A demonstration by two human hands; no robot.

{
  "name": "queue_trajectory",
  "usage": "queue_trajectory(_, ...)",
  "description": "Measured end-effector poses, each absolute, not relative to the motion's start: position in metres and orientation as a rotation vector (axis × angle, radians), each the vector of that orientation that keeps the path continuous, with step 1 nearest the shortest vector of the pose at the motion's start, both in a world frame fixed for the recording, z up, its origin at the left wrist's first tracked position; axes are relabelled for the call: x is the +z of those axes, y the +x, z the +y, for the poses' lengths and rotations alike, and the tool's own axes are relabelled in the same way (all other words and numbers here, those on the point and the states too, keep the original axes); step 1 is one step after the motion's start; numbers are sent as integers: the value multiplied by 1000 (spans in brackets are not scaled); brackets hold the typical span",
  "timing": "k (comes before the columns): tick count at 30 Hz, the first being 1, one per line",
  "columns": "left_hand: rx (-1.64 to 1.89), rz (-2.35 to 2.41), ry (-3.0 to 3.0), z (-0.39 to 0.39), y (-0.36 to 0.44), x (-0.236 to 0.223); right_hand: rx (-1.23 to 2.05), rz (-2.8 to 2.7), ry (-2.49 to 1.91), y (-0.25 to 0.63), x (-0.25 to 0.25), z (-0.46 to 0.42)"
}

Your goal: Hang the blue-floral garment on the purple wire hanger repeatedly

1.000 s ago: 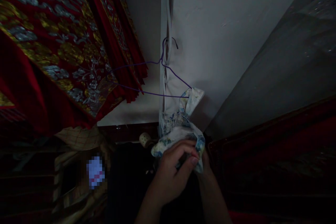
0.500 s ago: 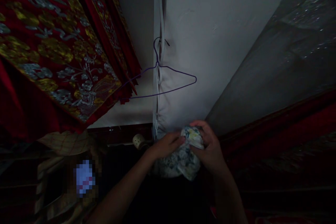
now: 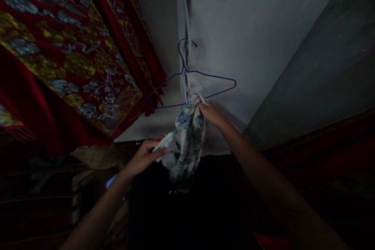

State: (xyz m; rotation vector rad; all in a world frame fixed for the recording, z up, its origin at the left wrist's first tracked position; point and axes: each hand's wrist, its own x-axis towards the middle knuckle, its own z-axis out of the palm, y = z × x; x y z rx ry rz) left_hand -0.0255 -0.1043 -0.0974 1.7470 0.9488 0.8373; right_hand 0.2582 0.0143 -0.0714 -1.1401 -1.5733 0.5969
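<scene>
Between my hands is a white cloth garment with a blue and yellow floral print; its exact kind cannot be told. My left hand pinches its lower left edge between thumb and fingers. My right hand grips the upper part, with the fingers partly hidden in the fabric. A purple wire hanger hangs on the wall just above and behind the garment. The garment's top covers part of the hanger's bottom bar, and I cannot tell whether they touch.
Red cloth with gold and silver embroidery hangs at the left, overlapping the hanger's left end. White cables run down the pale wall. A dim wooden chair-like frame stands at the lower left.
The bunched garment has been lifted and spread lengthwise. My right hand has risen towards the hanger, while my left hand has moved left, away from the right one.
</scene>
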Motion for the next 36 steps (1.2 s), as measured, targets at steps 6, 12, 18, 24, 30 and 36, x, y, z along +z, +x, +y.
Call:
queue_trajectory(6, 231, 1234, 1928, -102, -53, -109, 593, -1636, -1229, 286, -71, 4)
queue_trajectory(12, 406, 1581, 2485, -83, -53, -71, 534, -1696, -1293, 297, -50, -10)
queue_trajectory(18, 1070, 1531, 2562, -48, -24, -5, 687, -1601, -1238, 279, -62, -16)
queue_trajectory(24, 1202, 1395, 2517, -21, -20, 4, 850, -1835, -980, 288, -51, -38)
queue_trajectory(30, 1093, 1595, 2554, -11, -37, 16, 239, -1435, -1225, 336, -35, -38)
queue_trajectory(36, 1063, 1513, 2628, 7, -51, 24, 628, -1611, -1322, 377, -8, -21)
